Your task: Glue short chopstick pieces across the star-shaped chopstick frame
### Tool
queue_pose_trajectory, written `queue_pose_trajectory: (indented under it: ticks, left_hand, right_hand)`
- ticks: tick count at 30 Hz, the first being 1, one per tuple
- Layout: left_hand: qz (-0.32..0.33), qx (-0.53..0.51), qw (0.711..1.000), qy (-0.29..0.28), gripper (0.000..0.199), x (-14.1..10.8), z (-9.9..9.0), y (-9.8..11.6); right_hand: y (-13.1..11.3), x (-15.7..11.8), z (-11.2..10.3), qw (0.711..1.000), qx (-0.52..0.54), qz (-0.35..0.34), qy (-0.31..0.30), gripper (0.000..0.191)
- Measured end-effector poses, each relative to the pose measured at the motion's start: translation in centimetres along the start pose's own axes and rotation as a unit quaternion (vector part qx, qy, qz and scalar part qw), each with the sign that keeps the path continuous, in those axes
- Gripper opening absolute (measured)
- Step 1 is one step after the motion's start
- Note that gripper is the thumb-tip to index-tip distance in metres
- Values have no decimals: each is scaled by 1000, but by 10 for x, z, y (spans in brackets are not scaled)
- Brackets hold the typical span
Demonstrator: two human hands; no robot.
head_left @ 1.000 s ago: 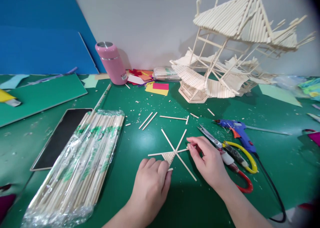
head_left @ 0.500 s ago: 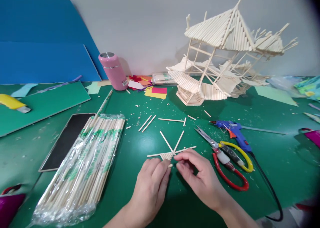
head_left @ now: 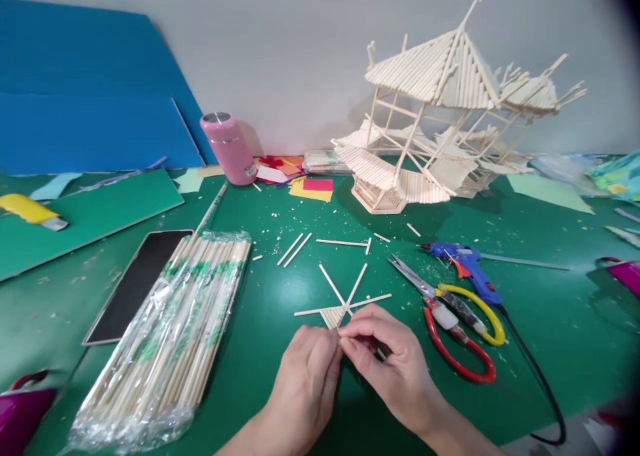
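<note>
A star-shaped frame of thin wooden sticks (head_left: 345,305) lies on the green table, with a small fill of short sticks between two of its arms. My left hand (head_left: 307,369) is closed at the frame's near side, its fingertips pinched on something I cannot make out. Beside it, my right hand (head_left: 387,359) also has thumb and forefinger together, meeting the left fingertips; what they hold is too small to name. Loose sticks (head_left: 295,249) lie beyond the frame, and a T-shaped pair of sticks (head_left: 343,243) is near them.
Scissors (head_left: 445,309) and a blue glue gun (head_left: 465,263) with a black cord lie right. Bagged sticks (head_left: 175,329) partly cover a black slab (head_left: 135,289) at left. A pink flask (head_left: 230,149), coloured paper (head_left: 313,188) and a stick pavilion model (head_left: 410,136) stand behind.
My right hand has moved slightly left and down, bringing its fingertips against those of my left hand. The pale stick end that showed at the left fingertips is now hidden. The view has shifted slightly.
</note>
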State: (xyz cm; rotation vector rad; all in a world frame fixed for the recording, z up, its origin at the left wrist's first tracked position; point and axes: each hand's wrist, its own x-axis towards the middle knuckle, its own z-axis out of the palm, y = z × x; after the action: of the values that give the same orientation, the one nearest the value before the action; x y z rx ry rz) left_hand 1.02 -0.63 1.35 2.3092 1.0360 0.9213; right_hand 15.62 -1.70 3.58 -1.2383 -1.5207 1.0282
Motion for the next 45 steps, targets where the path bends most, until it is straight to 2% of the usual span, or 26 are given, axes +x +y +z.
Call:
queue_pose_trajectory:
  ticks: [3, 6, 7, 10, 15, 18, 23, 26, 29, 32, 34, 35, 37, 39, 41, 45]
  left_hand:
    - [-11, 5, 1000, 15, 15, 1, -1, -2]
    - [-23, 5, 999, 34, 19, 1, -1, -6]
    - [-24, 2, 999, 37, 20, 0, 0, -8]
    - [-21, -6, 999, 41, 27, -1, 2, -11]
    - [-16, -5, 999, 42, 31, -2, 3, -12]
    - [-22, -5, 998, 56, 28, -1, 1, -12]
    - [-23, 14, 997, 77, 24, 0, 0, -12]
    - [-25, 25, 995, 91, 24, 2, -3, -11]
    - [-41, 28, 992, 118, 21, 3, -6, -10]
    - [-70, 6, 989, 131, 16, 3, -8, -10]
    - [-86, -15, 989, 120, 14, 2, -8, -9]
    - [-88, -27, 989, 114, 14, 1, -8, -8]
    - [-83, -55, 990, 97, 14, 1, -8, -6]
    - [-88, -106, 989, 58, 13, 0, -8, -2]
    - [-127, -190, 973, 12, 8, 1, -8, 2]
    - [-226, -362, 904, -33, 17, 5, -9, 6]
  right_hand:
    - [-4, 10, -11, 998, -57, -20, -6, 14]
    - [-2, 38, -27, 975, -213, -57, 7, 17]
    - [2, 53, -32, 954, -289, -72, 15, 19]
    - [17, 104, -41, 932, -356, -64, 24, 23]
    - [44, 179, -32, 893, -449, -33, -7, 24]
    - [54, 199, -25, 877, -480, -16, -31, 27]
    - [62, 208, -21, 872, -489, -2, -35, 27]
    - [54, 202, -22, 883, -468, -5, -36, 27]
    - [31, 179, -25, 904, -423, -25, -53, 19]
    - [3, 134, -29, 928, -353, -64, -99, 17]
    - [-11, 97, -30, 939, -310, -80, -126, 13]
    - [-14, 79, -30, 946, -284, -82, -135, 12]
    - [-13, 48, -28, 975, -161, -58, -140, 13]
    - [-7, 25, -23, 990, -89, -30, -109, 12]
    - [1, 10, -17, 996, -42, -25, -69, 9]
    - [12, -2, -8, 999, -5, -46, -10, 12]
